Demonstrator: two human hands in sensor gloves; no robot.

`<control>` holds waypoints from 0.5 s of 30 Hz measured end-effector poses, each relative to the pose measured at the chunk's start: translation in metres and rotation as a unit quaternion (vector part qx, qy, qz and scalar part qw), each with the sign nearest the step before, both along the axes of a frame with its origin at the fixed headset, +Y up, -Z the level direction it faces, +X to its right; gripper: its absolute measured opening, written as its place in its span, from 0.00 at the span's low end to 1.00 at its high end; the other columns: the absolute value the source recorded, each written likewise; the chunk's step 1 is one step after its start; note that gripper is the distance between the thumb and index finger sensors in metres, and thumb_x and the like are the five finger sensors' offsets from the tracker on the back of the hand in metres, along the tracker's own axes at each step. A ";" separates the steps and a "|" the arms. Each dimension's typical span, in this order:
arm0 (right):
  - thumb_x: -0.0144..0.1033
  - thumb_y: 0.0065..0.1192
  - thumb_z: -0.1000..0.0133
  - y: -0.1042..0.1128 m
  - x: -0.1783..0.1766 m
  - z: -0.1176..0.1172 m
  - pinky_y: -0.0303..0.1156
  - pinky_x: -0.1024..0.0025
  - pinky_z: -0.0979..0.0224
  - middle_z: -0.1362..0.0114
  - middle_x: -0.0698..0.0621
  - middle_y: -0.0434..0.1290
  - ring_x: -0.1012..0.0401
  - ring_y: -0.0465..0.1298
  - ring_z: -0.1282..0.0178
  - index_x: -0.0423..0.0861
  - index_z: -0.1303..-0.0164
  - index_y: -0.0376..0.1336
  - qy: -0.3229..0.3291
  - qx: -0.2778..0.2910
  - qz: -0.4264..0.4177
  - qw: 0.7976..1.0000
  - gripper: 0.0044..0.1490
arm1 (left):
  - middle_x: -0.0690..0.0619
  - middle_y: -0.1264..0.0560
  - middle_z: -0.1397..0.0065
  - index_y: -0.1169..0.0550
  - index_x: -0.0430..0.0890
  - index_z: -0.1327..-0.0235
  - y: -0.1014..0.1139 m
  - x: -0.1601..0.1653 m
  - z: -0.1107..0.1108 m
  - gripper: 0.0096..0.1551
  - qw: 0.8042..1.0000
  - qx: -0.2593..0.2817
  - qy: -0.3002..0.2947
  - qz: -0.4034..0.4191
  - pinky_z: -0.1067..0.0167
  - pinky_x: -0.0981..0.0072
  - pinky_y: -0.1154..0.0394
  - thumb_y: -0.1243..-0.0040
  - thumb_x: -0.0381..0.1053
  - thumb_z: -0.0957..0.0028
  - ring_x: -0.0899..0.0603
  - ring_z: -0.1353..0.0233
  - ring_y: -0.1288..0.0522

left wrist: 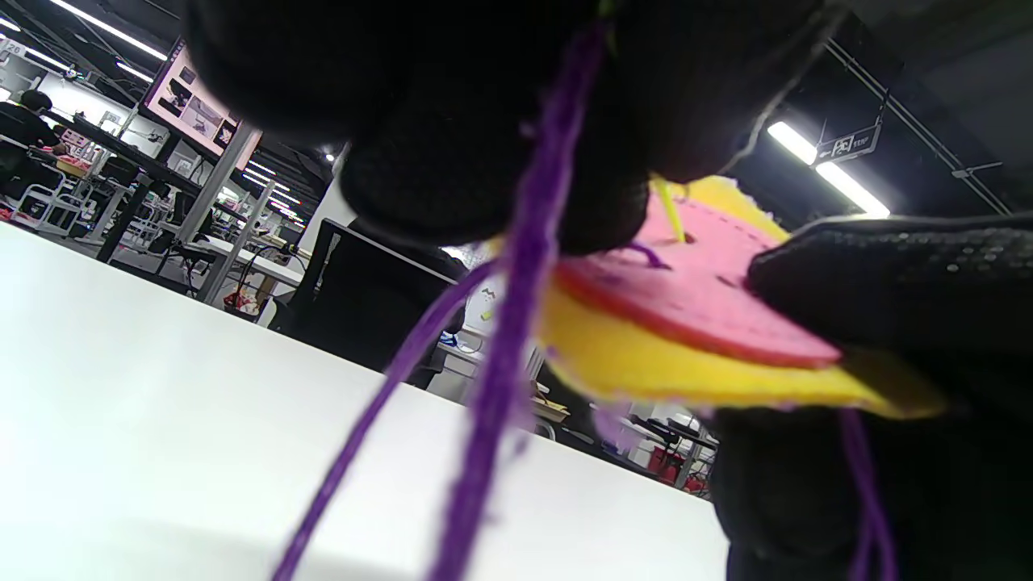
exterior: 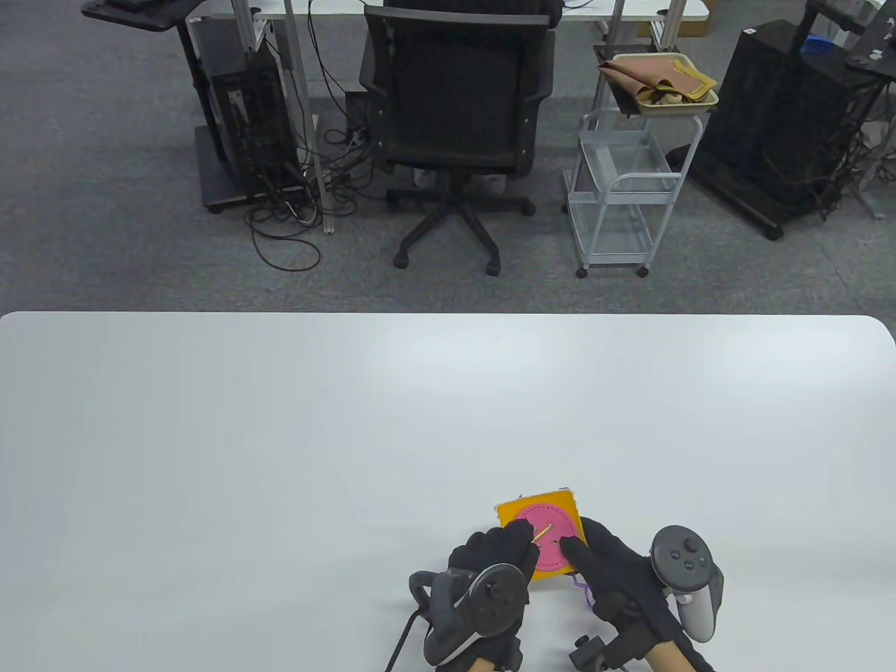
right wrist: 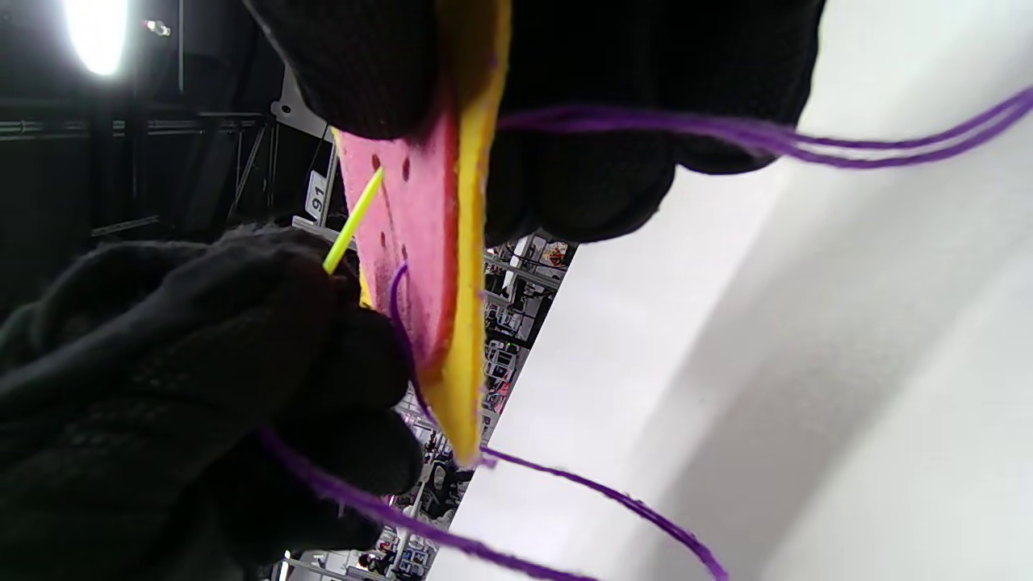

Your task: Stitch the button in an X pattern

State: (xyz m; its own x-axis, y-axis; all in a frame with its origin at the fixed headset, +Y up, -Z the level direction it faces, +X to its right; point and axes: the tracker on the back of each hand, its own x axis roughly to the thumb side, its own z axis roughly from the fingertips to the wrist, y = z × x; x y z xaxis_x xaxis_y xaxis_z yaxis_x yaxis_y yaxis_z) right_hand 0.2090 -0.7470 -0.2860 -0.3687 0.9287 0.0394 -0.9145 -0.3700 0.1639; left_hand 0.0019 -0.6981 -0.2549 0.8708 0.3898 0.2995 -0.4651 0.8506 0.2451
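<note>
A: Table view, left to right: left hand [exterior: 498,553] pinches the slim yellow-green needle [exterior: 543,533], tip at a hole in the pink felt button [exterior: 548,537].

B: Right hand [exterior: 607,568]?

A: Fingers clamped on the yellow felt square [exterior: 516,510], lifting it off the table [exterior: 280,434], probably for underside access. Fuzzy purple yarn [right wrist: 629,504] trails below.

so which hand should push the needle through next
Left, probably. The left hand already pinches the needle, its tip at the pink button. The right hand grips the yellow felt, steadying it.
</note>
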 end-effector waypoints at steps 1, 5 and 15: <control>0.42 0.53 0.41 0.000 -0.001 0.000 0.68 0.51 0.27 0.41 0.48 0.77 0.57 0.76 0.43 0.49 0.31 0.60 0.000 0.003 0.007 1.000 0.27 | 0.52 0.14 0.56 0.19 0.46 0.48 0.000 0.001 0.000 0.19 1.000 -0.001 0.001 -0.004 0.59 0.54 0.19 0.34 0.50 0.50 0.47 0.58 0.15; 0.42 0.53 0.41 0.000 -0.005 0.002 0.68 0.51 0.27 0.42 0.48 0.77 0.56 0.76 0.43 0.48 0.31 0.60 0.000 0.015 0.043 0.999 0.27 | 0.52 0.13 0.57 0.17 0.46 0.49 0.003 0.002 0.002 0.19 0.999 0.005 0.020 -0.038 0.60 0.53 0.19 0.32 0.51 0.50 0.46 0.59 0.15; 0.43 0.56 0.42 0.005 -0.018 0.010 0.73 0.53 0.32 0.48 0.49 0.80 0.58 0.79 0.49 0.43 0.35 0.63 0.012 0.059 0.146 0.987 0.28 | 0.52 0.14 0.56 0.17 0.47 0.48 0.004 0.014 0.006 0.20 0.994 0.019 0.041 -0.101 0.59 0.53 0.19 0.32 0.52 0.51 0.46 0.58 0.15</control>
State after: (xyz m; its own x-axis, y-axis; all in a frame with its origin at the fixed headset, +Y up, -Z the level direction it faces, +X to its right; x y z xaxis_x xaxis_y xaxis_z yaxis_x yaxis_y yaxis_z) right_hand 0.1910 -0.7419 -0.2760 -0.6176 0.7713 0.1535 -0.7622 -0.6352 0.1247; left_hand 0.0158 -0.6946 -0.2488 0.9525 0.1938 0.2350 -0.2621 0.9144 0.3083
